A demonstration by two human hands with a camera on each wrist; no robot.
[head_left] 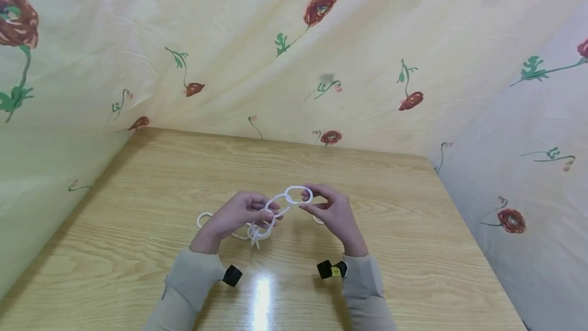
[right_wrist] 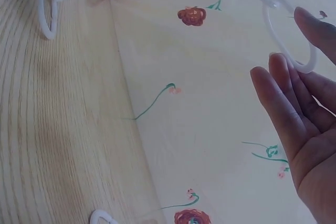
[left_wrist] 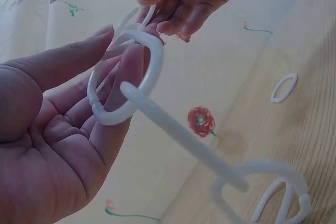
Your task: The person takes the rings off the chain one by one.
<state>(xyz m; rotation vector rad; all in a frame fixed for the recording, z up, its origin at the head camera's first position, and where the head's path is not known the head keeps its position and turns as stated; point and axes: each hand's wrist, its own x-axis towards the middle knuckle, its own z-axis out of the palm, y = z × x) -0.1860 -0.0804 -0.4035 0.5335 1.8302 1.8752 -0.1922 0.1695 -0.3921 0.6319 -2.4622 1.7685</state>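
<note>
White plastic chain links are joined into a chain between my hands, raised over the table. My left hand (head_left: 234,214) pinches a link (left_wrist: 156,61) between thumb and fingers. Below that hand another link (left_wrist: 181,135) slants down to more joined links, some bunched at the table in the head view. At the other end, my right hand (head_left: 337,213) holds the oval end link (head_left: 297,187) between its thumb and fingertips. In the right wrist view that end link (right_wrist: 272,35) passes between the thumb and the fingers, which are fairly straight.
A loose white link (head_left: 199,219) shows on the wooden table (head_left: 413,249) beside my left wrist. Another link (head_left: 317,220) lies partly hidden behind my right hand. A flower-patterned cloth (head_left: 239,65) hangs along the table's back and sides.
</note>
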